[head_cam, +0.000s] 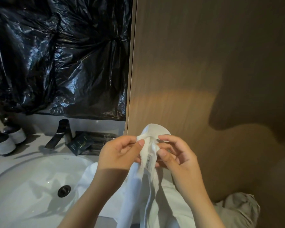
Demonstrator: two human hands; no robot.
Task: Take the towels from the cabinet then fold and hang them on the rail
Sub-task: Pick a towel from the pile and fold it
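The white towel (136, 188) is out of the cabinet and held up in front of the person, its soft terry length hanging down across the tabletop (31, 145) edge. The left hand (122, 155) pinches a stitched hem corner between thumb and fingers. The right hand (176, 157) pinches the bunched edge just beside it, near a small sewn label (149, 162). Judging by this, folding has barely begun and hanging remains; no rail is in view. Beyond lie a glossy white basin (23, 186), a black faucet (59, 134) and crinkled black plastic sheeting (56, 55).
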